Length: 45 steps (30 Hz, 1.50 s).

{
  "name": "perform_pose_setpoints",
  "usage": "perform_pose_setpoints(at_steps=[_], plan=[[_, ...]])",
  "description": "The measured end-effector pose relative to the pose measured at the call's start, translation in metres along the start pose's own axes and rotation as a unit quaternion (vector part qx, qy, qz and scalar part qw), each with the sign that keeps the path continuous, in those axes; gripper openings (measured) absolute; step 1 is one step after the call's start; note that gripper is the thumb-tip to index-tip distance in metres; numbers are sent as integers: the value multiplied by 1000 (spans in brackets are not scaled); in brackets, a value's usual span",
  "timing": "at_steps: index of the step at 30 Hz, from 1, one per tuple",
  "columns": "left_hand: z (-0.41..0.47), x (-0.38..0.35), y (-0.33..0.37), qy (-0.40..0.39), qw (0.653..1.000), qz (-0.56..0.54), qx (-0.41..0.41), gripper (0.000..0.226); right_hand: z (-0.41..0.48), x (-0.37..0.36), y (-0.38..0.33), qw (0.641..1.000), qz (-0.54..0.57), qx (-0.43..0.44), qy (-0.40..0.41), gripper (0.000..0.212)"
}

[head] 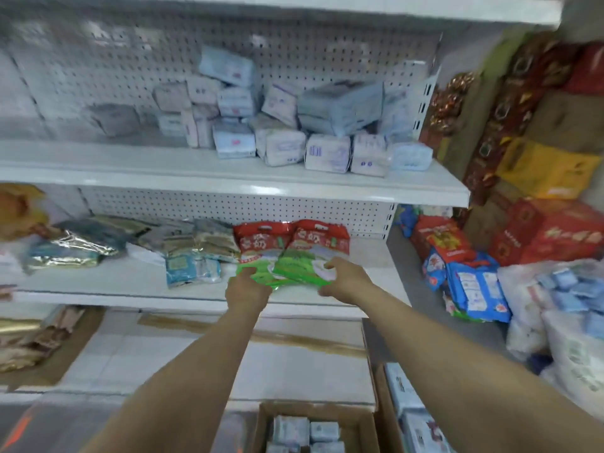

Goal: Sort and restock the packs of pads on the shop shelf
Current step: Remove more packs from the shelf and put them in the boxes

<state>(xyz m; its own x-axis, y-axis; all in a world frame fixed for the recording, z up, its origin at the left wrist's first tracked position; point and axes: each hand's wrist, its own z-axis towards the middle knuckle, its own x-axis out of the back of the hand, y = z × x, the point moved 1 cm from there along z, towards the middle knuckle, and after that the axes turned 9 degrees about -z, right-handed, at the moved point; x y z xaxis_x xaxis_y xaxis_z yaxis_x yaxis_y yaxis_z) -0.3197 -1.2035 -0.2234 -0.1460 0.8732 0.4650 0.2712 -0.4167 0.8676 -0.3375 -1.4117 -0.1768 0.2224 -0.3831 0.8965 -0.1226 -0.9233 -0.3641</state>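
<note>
Two red and green bags lie side by side on the middle shelf (209,286). My left hand (247,291) grips the near edge of the left bag (258,253). My right hand (344,281) grips the near edge of the right bag (313,253). A loose heap of pale blue and white pad packs (294,125) sits on the upper shelf (228,178). A teal pack (192,268) lies left of the bags. More pad packs (304,433) fill a cardboard box (359,420) by the floor.
Silver and gold foil packs (88,243) lie at the left of the middle shelf. Red, yellow and brown boxes (539,158) are stacked on the right. Blue bags (474,286) and clear sacks of small packs (562,305) crowd the floor at right.
</note>
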Motion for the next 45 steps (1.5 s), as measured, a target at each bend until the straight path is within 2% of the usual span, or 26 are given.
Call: perform_pose_setpoints(at_steps=[3,6,9,15,20,25,27,29,31,34,37,40,45], plan=[[-10,43,59,38,996,-52,-62,40,-13,59,-33,998,-36,47,34,63],[-17,83,105,74,987,-88,-110,37,-27,106,-64,993,-24,89,79,50],[-23,119,136,115,978,-104,-140,35,-35,139,-89,988,37,116,95,49],[-8,158,161,141,969,-151,-133,47,-29,169,-118,972,153,134,116,33],[24,160,165,120,970,-182,-109,61,3,167,-129,962,217,100,128,51],[72,156,170,91,979,-167,-75,70,50,168,-145,959,202,67,189,45],[93,155,173,77,985,-144,-63,68,66,171,-153,956,202,69,203,33],[118,156,178,63,989,-125,-55,71,84,175,-163,954,198,56,220,47],[140,158,183,55,990,-121,-46,72,101,180,-171,955,180,47,230,37],[170,160,191,47,992,-115,-28,73,119,188,-184,951,166,23,261,44],[190,158,195,31,990,-135,-19,75,134,191,-196,954,161,20,251,30],[208,156,192,16,988,-154,-24,76,146,188,-204,961,129,11,245,39],[235,158,190,5,984,-175,-21,80,166,182,-213,970,83,-52,224,53]])
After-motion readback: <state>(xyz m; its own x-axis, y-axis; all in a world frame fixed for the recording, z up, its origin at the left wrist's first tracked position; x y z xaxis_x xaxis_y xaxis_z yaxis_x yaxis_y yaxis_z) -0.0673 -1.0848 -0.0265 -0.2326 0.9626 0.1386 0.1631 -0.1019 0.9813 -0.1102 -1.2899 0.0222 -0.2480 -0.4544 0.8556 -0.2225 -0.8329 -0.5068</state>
